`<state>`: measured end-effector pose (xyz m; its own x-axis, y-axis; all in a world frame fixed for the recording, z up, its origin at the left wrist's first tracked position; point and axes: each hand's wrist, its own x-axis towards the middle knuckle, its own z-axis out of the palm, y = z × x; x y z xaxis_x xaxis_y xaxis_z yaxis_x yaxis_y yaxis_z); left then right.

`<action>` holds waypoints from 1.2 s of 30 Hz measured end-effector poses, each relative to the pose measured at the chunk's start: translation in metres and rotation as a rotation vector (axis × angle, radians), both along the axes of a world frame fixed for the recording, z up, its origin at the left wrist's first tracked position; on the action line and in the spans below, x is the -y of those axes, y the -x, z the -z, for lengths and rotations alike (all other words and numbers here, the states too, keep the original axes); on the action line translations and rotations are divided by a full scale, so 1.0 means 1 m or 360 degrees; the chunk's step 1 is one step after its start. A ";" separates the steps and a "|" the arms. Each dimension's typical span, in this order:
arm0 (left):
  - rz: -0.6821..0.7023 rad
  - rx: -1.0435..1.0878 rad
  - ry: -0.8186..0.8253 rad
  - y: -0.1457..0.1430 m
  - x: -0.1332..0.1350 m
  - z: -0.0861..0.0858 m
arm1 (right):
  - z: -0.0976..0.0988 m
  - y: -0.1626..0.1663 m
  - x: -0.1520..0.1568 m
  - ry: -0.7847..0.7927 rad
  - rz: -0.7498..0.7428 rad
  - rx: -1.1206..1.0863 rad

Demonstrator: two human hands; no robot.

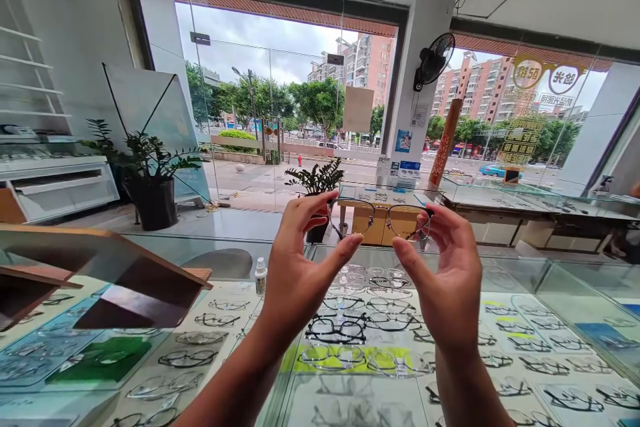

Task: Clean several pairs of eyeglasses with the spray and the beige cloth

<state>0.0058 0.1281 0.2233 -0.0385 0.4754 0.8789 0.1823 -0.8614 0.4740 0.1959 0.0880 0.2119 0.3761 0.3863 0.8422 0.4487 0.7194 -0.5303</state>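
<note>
Both my hands are raised above a glass display counter (505,280) and hold one pair of thin metal-framed glasses (384,220) up toward the window. My left hand (300,260) pinches the frame's left side between thumb and fingers. My right hand (443,267) pinches its right side. The lenses face away from me, level, at about the height of the far counter. Under the glass lie several rows of other eyeglass frames (345,327).
A small white bottle (261,276) stands on the counter left of my left wrist. A tilted wooden-framed mirror (115,273) stands at the left. Potted plants (150,180), more glass counters (525,197) and a wall fan (433,60) lie ahead, before the shop window.
</note>
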 end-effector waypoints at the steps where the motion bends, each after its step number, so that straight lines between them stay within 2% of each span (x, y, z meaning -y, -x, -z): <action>1: -0.0001 0.0012 -0.0004 -0.001 -0.001 0.000 | 0.000 0.000 -0.001 0.0011 0.0003 0.0005; 13: -0.0044 0.0148 0.0048 -0.008 -0.004 0.005 | 0.003 0.004 -0.003 0.0016 -0.0001 -0.0128; 22: -0.0069 0.0184 0.0064 -0.010 -0.004 0.006 | 0.003 0.001 -0.005 0.0040 0.0052 -0.0046; 36: -0.0116 0.0150 0.0051 -0.011 -0.004 0.006 | 0.002 0.000 -0.008 0.0082 -0.0005 -0.0038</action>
